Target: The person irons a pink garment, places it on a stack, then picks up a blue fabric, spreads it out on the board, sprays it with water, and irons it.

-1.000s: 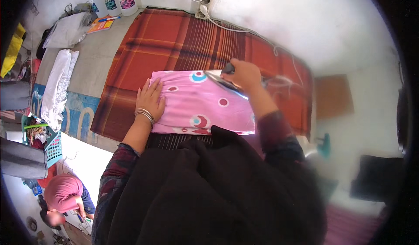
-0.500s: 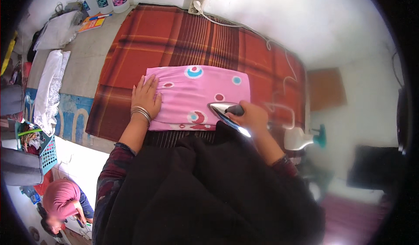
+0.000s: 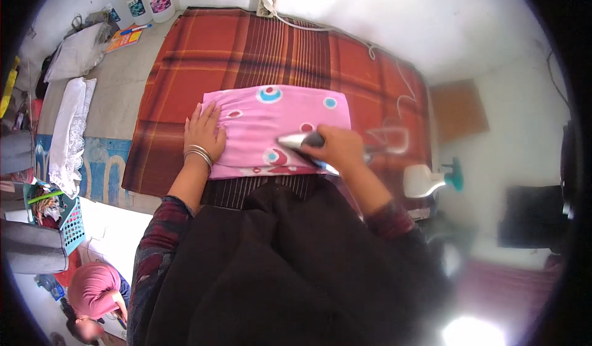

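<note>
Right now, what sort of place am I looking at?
Probably an ironing area, perhaps in a home or laundry: there's an iron, a pink patterned cloth laid flat, and a white spray bottle.

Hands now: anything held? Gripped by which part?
Right hand: the iron, held by its dark handle. Left hand: nothing held, just spread on the left end of the pink patterned cloth.

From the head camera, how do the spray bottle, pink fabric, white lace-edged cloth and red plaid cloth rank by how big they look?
Largest to smallest:
1. Red plaid cloth
2. Pink fabric
3. White lace-edged cloth
4. Spray bottle
</note>
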The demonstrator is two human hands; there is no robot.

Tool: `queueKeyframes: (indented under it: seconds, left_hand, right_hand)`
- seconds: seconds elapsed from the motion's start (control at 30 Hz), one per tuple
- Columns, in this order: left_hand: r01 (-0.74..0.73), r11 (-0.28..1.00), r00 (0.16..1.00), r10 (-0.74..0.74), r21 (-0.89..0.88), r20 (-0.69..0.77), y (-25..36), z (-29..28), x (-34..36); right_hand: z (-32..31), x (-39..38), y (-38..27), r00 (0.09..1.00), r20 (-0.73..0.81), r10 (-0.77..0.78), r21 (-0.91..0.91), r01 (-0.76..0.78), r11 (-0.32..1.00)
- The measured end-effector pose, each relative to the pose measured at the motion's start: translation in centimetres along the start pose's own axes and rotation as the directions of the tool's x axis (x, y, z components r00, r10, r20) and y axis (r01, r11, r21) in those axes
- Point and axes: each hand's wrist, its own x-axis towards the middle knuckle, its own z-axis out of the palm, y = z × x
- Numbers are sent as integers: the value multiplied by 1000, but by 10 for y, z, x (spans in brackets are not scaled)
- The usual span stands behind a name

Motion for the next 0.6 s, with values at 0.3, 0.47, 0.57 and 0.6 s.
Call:
queueKeyframes:
  seconds: [0.3, 0.47, 0.57, 0.6]
  left_hand:
    - [-27, 1000, 1000, 27, 9, 5, 4, -5, 3]
    - [-32, 998, 999, 33, 48, -39, 3, -6, -6]
    - [-74, 994, 995, 79, 80, -55, 3, 0, -3]
    - [-72, 993, 995, 78, 88, -64, 7, 1, -1]
  right_hand:
    - [1, 8, 14, 934, 156, -321, -41, 331, 943]
    - [6, 35, 25, 982, 76, -172, 69, 167, 984]
    - [-1, 91, 64, 996, -77, 38, 54, -34, 998]
    - [-10, 104, 83, 995, -83, 59, 102, -50, 993]
